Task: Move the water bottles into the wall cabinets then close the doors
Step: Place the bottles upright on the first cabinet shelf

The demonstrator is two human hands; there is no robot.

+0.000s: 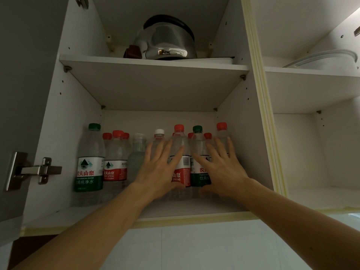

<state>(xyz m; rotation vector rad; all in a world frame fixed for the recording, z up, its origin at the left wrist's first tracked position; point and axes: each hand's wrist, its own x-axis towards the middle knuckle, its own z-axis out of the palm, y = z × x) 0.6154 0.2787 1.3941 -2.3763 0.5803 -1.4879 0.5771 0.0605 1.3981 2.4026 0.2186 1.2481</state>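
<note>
left hand and right hand flat against water bottles, wall cabinet open

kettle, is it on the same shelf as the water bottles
No, the kettle sits on the upper shelf, while the water bottles stand on the cabinet floor below it.

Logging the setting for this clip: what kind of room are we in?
Most likely a home kitchen. A white wall cabinet stands open, with water bottles lined up on its lower shelf, a metal kettle on the shelf above, and pale wall tiles below the cabinet.
</note>
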